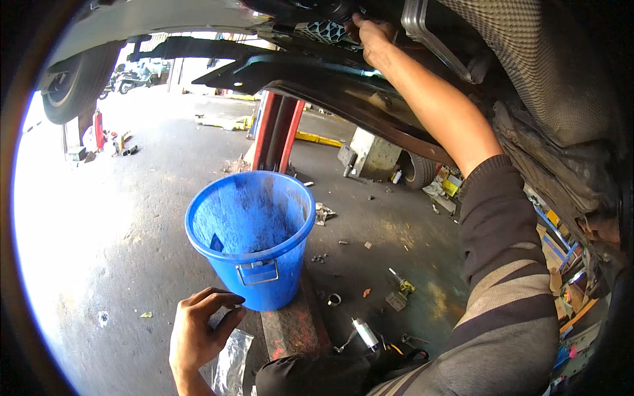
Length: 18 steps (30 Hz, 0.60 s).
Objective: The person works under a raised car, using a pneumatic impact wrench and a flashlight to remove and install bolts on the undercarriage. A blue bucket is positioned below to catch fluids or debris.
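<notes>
My right hand (375,41) is raised to the dark underside of a lifted car (310,72). Its fingers are bent closed against the parts there, and shadow hides what they grip. Close by are a patch of light mesh (323,32) and a bent metal bracket (429,43). Low on the left, my left hand (198,330) hovers with curled fingers, thumb tip close to the fingertips; anything between them is too small to make out. Just beyond it stands a blue bucket (257,280) with a wire handle and dark smears inside. A clear plastic bag (232,363) lies beside my left wrist.
A red lift post (278,132) rises behind the bucket. On the stained floor are a yellow-and-black tool (401,290), a silver cylinder (364,334), a small ring (334,299) and scattered bits. The car's wheel (76,86) hangs at upper left. Cluttered shelving (561,244) lines the right.
</notes>
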### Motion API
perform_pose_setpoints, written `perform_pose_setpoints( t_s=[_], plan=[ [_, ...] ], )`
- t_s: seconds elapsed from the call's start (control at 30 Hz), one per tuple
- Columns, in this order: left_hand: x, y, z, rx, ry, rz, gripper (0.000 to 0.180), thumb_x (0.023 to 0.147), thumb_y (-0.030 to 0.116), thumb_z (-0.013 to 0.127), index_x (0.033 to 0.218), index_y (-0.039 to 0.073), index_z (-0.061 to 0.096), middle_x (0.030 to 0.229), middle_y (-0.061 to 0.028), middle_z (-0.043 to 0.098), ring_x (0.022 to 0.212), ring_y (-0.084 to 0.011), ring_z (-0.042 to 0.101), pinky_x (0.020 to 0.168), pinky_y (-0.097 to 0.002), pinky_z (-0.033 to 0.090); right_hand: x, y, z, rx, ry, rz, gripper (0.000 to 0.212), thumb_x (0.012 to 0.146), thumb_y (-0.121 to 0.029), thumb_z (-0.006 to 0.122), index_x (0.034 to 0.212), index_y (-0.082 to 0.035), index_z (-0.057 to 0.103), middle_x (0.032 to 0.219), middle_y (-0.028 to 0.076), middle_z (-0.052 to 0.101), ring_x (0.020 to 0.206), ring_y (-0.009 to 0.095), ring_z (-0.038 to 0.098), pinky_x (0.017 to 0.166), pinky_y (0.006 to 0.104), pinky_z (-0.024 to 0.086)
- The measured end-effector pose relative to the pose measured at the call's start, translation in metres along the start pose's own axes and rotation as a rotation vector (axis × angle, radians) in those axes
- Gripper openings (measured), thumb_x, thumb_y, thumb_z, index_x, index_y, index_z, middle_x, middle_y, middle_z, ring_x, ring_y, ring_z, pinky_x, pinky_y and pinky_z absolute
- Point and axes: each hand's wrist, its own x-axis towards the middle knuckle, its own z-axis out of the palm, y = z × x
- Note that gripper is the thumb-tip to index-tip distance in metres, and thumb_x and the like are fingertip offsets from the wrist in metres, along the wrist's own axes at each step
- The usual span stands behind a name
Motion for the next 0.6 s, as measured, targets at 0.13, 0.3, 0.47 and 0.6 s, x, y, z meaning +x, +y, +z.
perform_pose_setpoints(
  t_s=[0.13,0.3,0.47,0.6],
  plan=[
    [0.000,-0.005,0.001,0.023,-0.033,-0.004,0.016,0.081,0.001,0.077,0.097,-0.001,0.076,0.095,-0.0150,0.077,0.085,-0.0263,0.075,0.079,-0.0353,0.058,-0.002,0.005,0.014,0.115,0.145,-0.063,0.008,0.092,-0.002,0.074,0.096,0.005,0.071,0.084,0.011,0.074,0.066,0.019,0.071,0.058,0.0311,0.055],
    [0.006,-0.010,0.005,0.026,-0.031,0.023,0.017,0.080,0.003,0.080,0.097,0.002,0.077,0.092,-0.0137,0.076,0.082,-0.0267,0.075,0.076,-0.0357,0.058,-0.002,0.019,0.021,0.070,0.179,-0.174,0.009,0.091,-0.003,0.075,0.088,0.004,0.069,0.079,0.009,0.073,0.060,0.016,0.066,0.055,0.0295,0.051],
    [0.004,-0.014,0.004,0.021,-0.037,-0.004,0.015,0.080,0.001,0.077,0.095,0.000,0.076,0.095,-0.0143,0.077,0.085,-0.0272,0.075,0.080,-0.0361,0.057,0.028,0.043,0.013,-0.083,0.137,-0.157,0.018,0.089,-0.008,0.074,0.074,-0.001,0.066,0.072,0.007,0.070,0.060,0.014,0.064,0.053,0.0291,0.047],
    [0.005,-0.015,0.005,0.025,-0.042,-0.006,0.013,0.081,0.001,0.077,0.093,-0.001,0.074,0.094,-0.0139,0.077,0.086,-0.0280,0.075,0.081,-0.0365,0.057,0.048,0.049,0.013,-0.158,0.170,-0.114,0.019,0.091,-0.013,0.071,0.076,-0.001,0.068,0.074,0.008,0.071,0.064,0.016,0.065,0.058,0.0304,0.049]
  ],
)
